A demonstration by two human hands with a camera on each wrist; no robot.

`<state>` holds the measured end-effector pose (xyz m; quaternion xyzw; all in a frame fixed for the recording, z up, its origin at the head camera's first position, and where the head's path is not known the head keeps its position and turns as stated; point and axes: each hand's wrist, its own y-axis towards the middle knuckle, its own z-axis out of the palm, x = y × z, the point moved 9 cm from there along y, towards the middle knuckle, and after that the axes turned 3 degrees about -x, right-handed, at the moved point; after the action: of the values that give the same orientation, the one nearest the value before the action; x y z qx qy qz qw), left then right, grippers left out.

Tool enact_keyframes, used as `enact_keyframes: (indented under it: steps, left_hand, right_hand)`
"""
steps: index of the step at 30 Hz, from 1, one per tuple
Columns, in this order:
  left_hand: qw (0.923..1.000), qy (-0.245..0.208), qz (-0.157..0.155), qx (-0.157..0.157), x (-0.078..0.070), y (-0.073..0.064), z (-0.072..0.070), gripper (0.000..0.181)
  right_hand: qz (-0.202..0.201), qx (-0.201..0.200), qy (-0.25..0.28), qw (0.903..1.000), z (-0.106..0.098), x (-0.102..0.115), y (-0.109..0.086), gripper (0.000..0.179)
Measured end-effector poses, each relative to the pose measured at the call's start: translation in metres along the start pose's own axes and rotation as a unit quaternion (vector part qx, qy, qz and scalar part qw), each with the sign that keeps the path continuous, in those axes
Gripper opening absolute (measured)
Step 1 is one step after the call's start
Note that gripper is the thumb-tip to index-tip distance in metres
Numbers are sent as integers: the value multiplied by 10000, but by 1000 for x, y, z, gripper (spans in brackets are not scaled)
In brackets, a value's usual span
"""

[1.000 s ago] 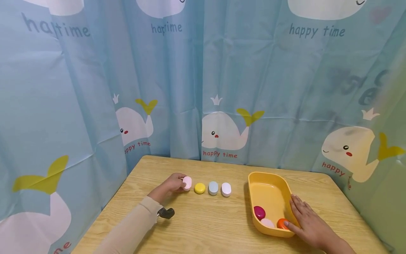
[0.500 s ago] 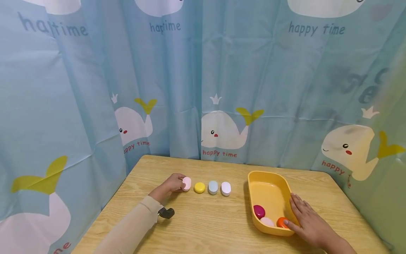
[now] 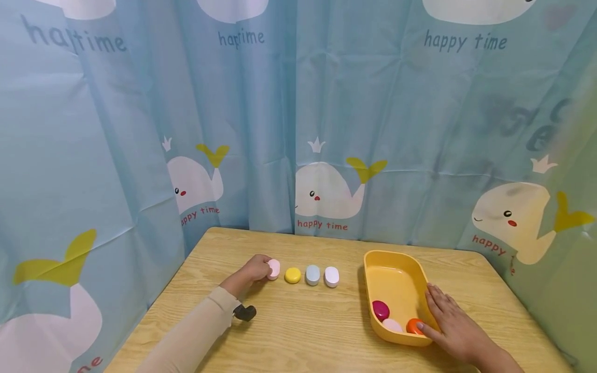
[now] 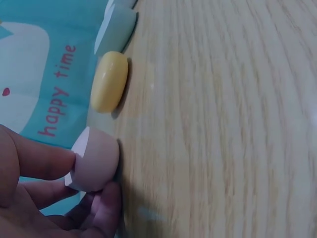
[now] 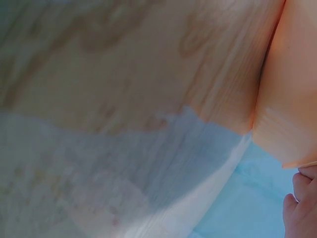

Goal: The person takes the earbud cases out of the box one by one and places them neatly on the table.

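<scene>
At the left end of a row on the table, a pink oval block [image 3: 274, 269] is pinched by my left hand [image 3: 255, 268]. The left wrist view shows the thumb or a finger against the flat face of that block and other fingertips beneath its side. My right hand [image 3: 452, 321] rests along the right wall of a yellow tray [image 3: 366, 280], fingers extended, with its thumb reaching over the rim beside an orange rounded piece [image 3: 413, 326]. Also inside the tray are a magenta rounded piece [image 3: 381, 310] and a pale pink one [image 3: 392, 325].
Right of the pink block stand a yellow rounded piece [image 3: 293, 275], a grey-blue oval block [image 3: 312, 275] and a white oval block [image 3: 331, 277]. The wooden table [image 3: 298, 331] backs onto a blue curtain [image 3: 266, 129] printed with whales. A black fitting [image 3: 244, 312] juts from the left sleeve.
</scene>
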<state>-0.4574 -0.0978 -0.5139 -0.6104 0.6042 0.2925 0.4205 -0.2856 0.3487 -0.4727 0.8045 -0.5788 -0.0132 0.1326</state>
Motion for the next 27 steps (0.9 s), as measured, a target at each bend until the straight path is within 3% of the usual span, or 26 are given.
enact_keyframes:
  steps: [7, 15, 18, 27]
  left_hand:
    - [9997, 192, -121, -94, -1, -4, -3, 30]
    - [9970, 749, -39, 169, -4, -6, -2, 7]
    - [9960, 859, -10, 244, -5, -7, -1, 9]
    - [9972, 693, 67, 259, -3, -7, -1, 8]
  right_hand:
    - [-123, -117, -44, 9998, -3, 3, -1, 82]
    - [-240, -242, -100, 9994, -5, 4, -2, 81]
    - [-207, -211, -80, 9995, -4, 4, -1, 81]
    - [-89, -75, -9, 9999, -3, 3, 0, 82]
